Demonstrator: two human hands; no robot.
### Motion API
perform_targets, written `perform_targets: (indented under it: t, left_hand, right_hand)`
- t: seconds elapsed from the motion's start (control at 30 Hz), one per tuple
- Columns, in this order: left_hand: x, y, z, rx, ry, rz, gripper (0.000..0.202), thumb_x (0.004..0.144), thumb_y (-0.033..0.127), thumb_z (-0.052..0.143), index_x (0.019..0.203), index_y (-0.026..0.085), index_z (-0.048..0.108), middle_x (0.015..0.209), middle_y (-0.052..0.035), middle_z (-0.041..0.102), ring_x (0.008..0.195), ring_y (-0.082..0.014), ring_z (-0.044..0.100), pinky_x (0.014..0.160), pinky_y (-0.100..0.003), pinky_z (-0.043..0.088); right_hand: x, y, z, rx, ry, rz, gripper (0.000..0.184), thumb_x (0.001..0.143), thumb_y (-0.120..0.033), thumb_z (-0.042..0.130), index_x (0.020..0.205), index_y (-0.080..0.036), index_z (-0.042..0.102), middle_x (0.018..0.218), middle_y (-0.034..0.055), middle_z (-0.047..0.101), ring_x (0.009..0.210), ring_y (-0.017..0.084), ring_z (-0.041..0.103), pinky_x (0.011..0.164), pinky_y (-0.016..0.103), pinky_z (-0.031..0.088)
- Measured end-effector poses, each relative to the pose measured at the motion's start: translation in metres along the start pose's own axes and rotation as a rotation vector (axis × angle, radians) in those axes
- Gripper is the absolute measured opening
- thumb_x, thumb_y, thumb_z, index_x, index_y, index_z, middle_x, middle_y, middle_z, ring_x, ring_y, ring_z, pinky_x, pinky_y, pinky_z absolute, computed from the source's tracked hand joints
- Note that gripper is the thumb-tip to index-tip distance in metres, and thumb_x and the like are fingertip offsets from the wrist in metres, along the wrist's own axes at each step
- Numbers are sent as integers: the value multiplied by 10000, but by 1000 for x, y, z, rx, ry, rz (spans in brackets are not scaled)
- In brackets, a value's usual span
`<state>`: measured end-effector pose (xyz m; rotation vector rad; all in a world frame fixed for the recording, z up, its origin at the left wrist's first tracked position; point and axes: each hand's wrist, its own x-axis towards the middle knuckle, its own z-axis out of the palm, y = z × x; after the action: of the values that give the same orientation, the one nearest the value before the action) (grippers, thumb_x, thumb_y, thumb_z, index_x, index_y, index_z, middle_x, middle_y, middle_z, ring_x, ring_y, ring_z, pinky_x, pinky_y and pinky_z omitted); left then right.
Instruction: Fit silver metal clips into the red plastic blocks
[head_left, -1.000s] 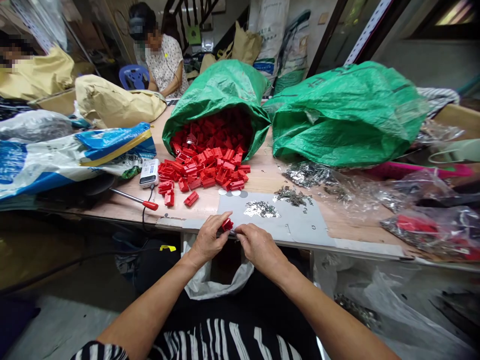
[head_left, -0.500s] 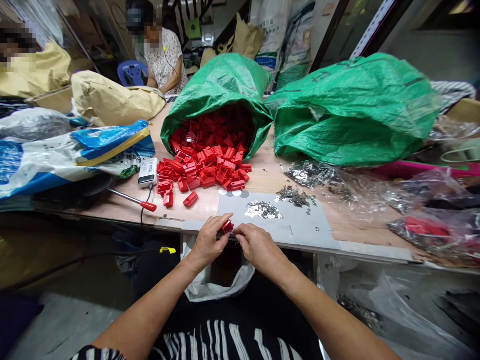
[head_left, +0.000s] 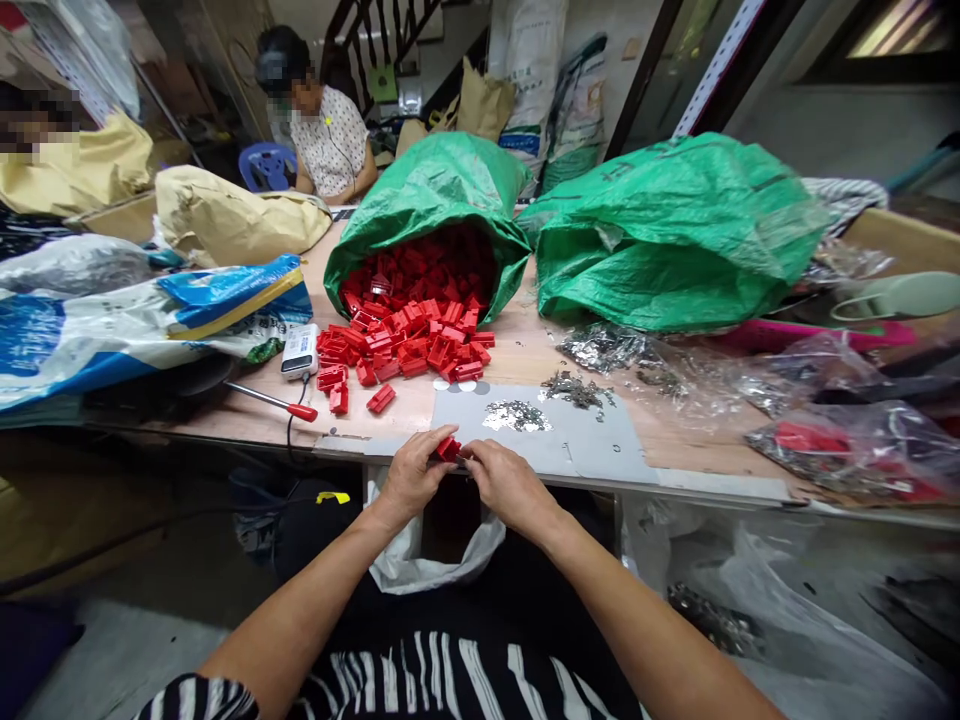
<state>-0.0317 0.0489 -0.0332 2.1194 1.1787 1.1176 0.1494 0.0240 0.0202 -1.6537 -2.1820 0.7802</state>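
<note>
At the table's front edge, my left hand [head_left: 412, 472] grips a small red plastic part [head_left: 448, 449] between thumb and fingers. My right hand [head_left: 507, 486] is closed in a pinch right beside that part; whatever its fingertips hold is too small to make out. Just beyond the hands, small shiny metal pieces [head_left: 517, 416] lie on a grey sheet [head_left: 592, 452], with a darker heap of metal pieces [head_left: 576, 389] behind them. Similar red parts [head_left: 405, 345] spill out of a green woven sack [head_left: 465, 165] onto the table.
Below the hands hangs an open white bag [head_left: 439, 575]. A second green sack [head_left: 675, 240] stands at the right, near clear plastic bags [head_left: 847, 450] of parts. On the left are a red-handled tool [head_left: 300, 411] and a white corded device [head_left: 300, 350]. A co-worker [head_left: 330, 140] sits across the table.
The view has shifted slightly. Both hands stay together at the table edge, and the red part in my left hand shows a little more now.
</note>
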Motion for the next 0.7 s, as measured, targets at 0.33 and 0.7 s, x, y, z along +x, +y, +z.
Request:
perform_targets:
  t: [0.33,0.7]
  left_hand:
    - [-27,44,-10,-191,72,-263,312,723,232,816,982,199,645,885,-17,715,822,-169,655,800,-290,504]
    - [-38,94,-14,-1506,9,-902,338,745,333,812,937,137,614,862,-61,723,758,-159,697,786,-293,554]
  right_hand:
    - [-45,25,9,415,46,-72,148,981,-280,381,1052,-206,489,967,34,599,862,180,553,789,319,412]
    - [-62,3,4,558,91,-126,473,869,-385,658,1297,-221,538,670,-50,466,597,119,422,578,245,337]
